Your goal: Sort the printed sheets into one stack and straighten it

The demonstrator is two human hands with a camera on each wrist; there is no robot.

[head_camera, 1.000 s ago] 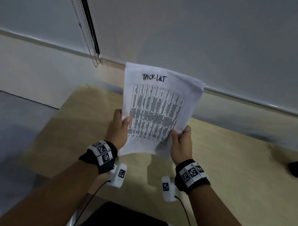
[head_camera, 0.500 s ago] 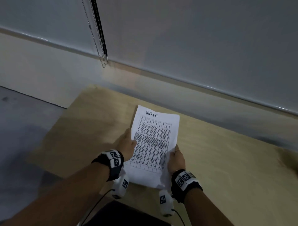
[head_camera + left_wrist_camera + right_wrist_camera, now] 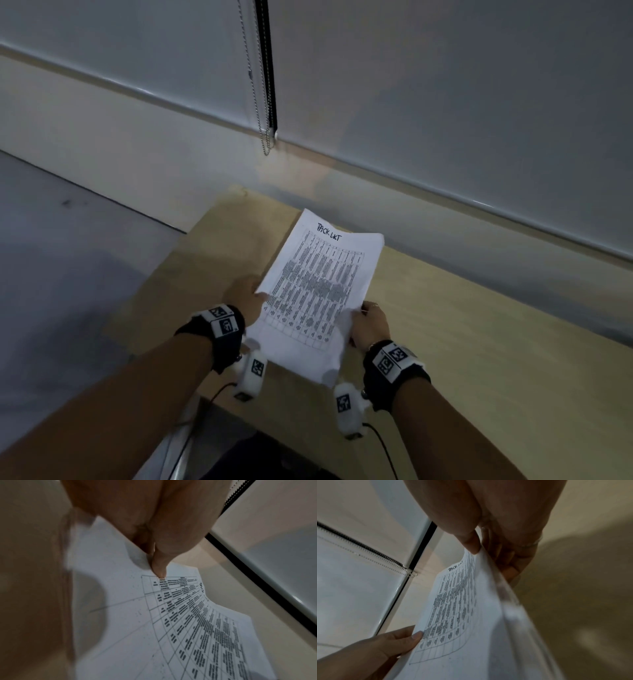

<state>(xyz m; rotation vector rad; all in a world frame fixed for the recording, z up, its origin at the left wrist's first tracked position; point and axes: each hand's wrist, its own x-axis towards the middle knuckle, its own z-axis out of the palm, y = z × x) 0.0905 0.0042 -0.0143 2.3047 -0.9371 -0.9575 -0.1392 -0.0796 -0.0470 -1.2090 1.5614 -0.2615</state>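
A stack of printed sheets (image 3: 317, 291) with a table of text and a handwritten heading lies low over the wooden table (image 3: 479, 342), its far end toward the wall. My left hand (image 3: 245, 296) pinches the stack's left edge, thumb on top (image 3: 158, 566). My right hand (image 3: 370, 323) pinches the right edge, thumb on top and fingers underneath (image 3: 510, 561). In the right wrist view the sheets (image 3: 462, 615) bow upward along the right edge, and the left hand (image 3: 385, 646) shows at the far side. Whether the stack rests on the table I cannot tell.
The table's left edge (image 3: 164, 274) drops to a grey floor (image 3: 68, 257). A wall with a window blind and its hanging bead chain (image 3: 265, 137) stands right behind the table. A dark seat (image 3: 274, 459) sits below the near edge.
Both hands have brought the stack down from upright in the air to low and nearly flat over the table, turning its top end toward the wall.
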